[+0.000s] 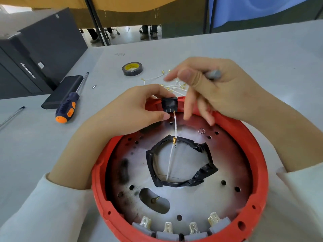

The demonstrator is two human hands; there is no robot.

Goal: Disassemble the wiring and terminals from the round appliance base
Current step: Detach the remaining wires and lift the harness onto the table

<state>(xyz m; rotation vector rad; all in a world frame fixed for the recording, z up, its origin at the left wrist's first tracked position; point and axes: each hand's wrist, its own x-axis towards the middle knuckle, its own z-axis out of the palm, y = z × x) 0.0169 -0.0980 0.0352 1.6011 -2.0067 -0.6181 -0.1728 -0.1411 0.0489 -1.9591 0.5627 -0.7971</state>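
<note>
**A:** Where's the work?

**B:** I've got the round red plastic appliance base with its scorched metal plate [180, 172] at the near edge of the surface. My left hand [132, 109] pinches the small black rocker switch [169, 103] at the far rim. One thin white wire with brass crimp terminals [174, 135] hangs from it toward the taped centre hole.

**A:** And the right grip?

**B:** My right hand [223, 89] curls round a grey tool handle [214, 74], with the other fingers spread above the wire.

**A:** What might go wrong?

**B:** I'd guess that tugging the wire instead of the terminal could snap it at the crimp. The switch could also slip from my pinch.

**A:** Around it?

**B:** Loose white wires [173, 84], a black tape roll [132, 69] and an orange-and-navy screwdriver [70, 103] lie toward the far left.
</note>
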